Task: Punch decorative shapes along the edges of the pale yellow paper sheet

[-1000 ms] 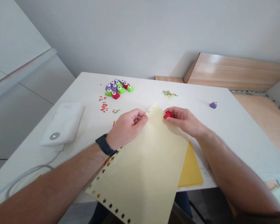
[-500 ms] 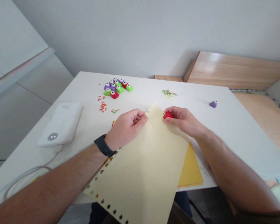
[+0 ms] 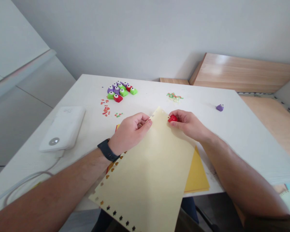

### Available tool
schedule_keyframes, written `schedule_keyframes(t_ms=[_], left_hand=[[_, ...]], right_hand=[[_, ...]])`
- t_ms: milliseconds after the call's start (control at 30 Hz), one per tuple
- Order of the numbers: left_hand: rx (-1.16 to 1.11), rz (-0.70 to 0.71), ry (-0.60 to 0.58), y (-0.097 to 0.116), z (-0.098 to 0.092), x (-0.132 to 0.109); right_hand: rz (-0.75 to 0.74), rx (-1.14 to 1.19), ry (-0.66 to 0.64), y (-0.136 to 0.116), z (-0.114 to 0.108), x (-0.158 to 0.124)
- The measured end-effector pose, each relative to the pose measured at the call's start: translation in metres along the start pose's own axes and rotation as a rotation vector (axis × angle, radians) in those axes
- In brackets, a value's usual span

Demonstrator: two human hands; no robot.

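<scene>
A pale yellow sheet of paper (image 3: 154,167) lies slanted toward me, with small shapes punched along its left and lower edges and near its far corner. My left hand (image 3: 132,130) pinches its left edge close to that corner. On the right edge, a red paper punch (image 3: 172,119) sits against the sheet, with my right hand (image 3: 187,124) closed around it. Fingers partly cover the punch. Under the sheet, darker yellow paper (image 3: 198,175) shows at the right.
Several purple, green and red punches with eyes (image 3: 120,91) cluster at the back left. One purple punch (image 3: 220,107) stands at the right. Cut-out bits (image 3: 106,111) lie left, and another pile (image 3: 174,96) lies behind. A white power bank (image 3: 64,129) with a cable is at left.
The sheet's near-left corner has shifted slightly right and down. Both hands keep their hold, and the red punch stays at the right edge, almost unmoved.
</scene>
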State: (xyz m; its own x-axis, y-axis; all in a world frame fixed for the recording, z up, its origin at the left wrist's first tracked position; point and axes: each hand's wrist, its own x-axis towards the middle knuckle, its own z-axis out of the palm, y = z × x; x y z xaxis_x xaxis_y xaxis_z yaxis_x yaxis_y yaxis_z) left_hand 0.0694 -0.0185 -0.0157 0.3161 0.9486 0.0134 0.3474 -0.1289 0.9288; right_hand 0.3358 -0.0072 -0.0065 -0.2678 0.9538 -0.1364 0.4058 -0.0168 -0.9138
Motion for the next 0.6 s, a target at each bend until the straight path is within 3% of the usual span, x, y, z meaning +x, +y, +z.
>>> schedule_keyframes(t_ms=[600], left_hand=[[0.01, -0.015, -0.003, -0.002, -0.001, 0.0]], right_hand=[[-0.089, -0.139, 0.042, 0.007, 0.0, 0.004]])
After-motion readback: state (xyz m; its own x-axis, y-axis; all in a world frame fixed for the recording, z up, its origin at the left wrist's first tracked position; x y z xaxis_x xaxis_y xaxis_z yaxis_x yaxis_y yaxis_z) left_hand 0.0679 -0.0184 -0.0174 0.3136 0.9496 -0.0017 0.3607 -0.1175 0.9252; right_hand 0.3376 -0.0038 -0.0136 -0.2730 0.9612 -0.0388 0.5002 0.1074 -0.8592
